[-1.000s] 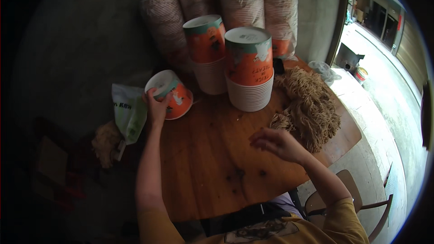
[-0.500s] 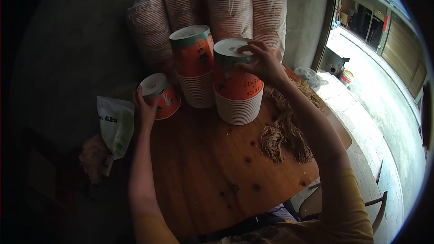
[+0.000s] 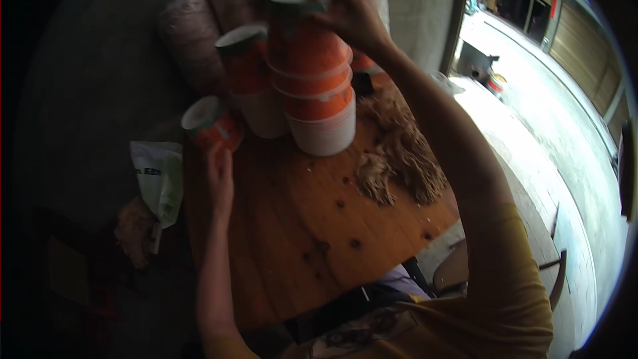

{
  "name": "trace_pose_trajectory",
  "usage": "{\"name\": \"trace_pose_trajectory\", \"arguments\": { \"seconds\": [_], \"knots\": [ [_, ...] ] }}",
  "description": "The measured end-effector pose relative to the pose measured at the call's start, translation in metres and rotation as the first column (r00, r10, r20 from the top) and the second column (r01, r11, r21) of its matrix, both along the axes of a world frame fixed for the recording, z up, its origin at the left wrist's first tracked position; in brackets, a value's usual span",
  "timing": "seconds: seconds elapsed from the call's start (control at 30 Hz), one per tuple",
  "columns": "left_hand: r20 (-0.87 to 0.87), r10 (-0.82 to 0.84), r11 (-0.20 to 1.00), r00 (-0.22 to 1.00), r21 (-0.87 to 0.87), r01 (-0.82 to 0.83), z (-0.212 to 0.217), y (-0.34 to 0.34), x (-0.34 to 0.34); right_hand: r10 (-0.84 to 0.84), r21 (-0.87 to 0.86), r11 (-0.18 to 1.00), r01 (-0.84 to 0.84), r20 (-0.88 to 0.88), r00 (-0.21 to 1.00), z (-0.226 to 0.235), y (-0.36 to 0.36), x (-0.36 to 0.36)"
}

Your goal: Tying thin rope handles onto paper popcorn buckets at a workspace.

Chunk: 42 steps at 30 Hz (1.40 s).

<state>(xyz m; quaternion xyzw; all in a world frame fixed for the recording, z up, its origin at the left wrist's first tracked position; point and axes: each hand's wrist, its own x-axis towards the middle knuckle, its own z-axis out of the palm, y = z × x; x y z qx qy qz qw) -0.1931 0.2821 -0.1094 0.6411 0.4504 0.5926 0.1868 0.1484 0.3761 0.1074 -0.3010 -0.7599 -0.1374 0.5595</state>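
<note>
My right hand (image 3: 349, 18) grips an orange and dark green paper tub (image 3: 306, 46) by its upturned base. It is raised over the front stack of nested tubs (image 3: 323, 134), and the tubs just below it have spread apart, showing their orange sides. A second upside-down stack of tubs (image 3: 247, 70) stands just left and behind. Farther left, a single upside-down tub (image 3: 211, 126) is on the table's left part. My left hand (image 3: 220, 167) is at that tub's near lower side; motion blur smears its fingers, so their grip is unclear.
Plastic-wrapped stacks of tubs (image 3: 239, 3) line the wall behind. Tan stringy bundles (image 3: 402, 153) lie on the right of the wooden table (image 3: 279, 226). A white and green bag (image 3: 159, 179) is at the left edge. A chair (image 3: 452, 269) stands at lower right.
My right hand has lifted the top tub, drawing tubs out of the front stack. My left hand has slid from the single tub's upper side to its near lower side. The view has shifted.
</note>
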Motion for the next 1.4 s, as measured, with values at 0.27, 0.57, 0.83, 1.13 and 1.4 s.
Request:
{"name": "trace_pose_trajectory", "arguments": {
  "seconds": [0.27, 0.57, 0.83, 1.13, 1.4],
  "knots": [
    [0.409, -0.472, 0.872, 0.781, 0.083, 0.483, 0.144, -0.073, 0.121, 0.254, 0.25, 0.939, -0.235, -0.046, 0.966, -0.007, -0.156, -0.007],
    [0.398, -0.399, 0.904, 0.826, 0.02, 0.428, 0.161, -0.014, 0.14, 0.24, 0.264, 0.946, -0.187, -0.184, 0.953, -0.004, -0.124, 0.001],
    [0.272, -0.493, 0.853, 0.826, -0.035, 0.52, 0.174, 0.014, 0.143, 0.187, 0.189, 0.974, -0.127, -0.345, 0.92, -0.015, -0.101, 0.019],
    [0.226, -0.226, 0.963, 0.948, -0.093, 0.252, 0.182, 0.025, 0.119, 0.303, -0.109, 0.84, -0.532, -0.72, 0.625, -0.064, -0.144, 0.052],
    [-0.822, 0.442, 0.822, 0.358, 0.212, -0.529, 0.184, -0.013, 0.135, 0.364, -0.517, 0.794, -0.32, -0.017, 0.931, -0.146, -0.186, 0.028]
  ]
}}
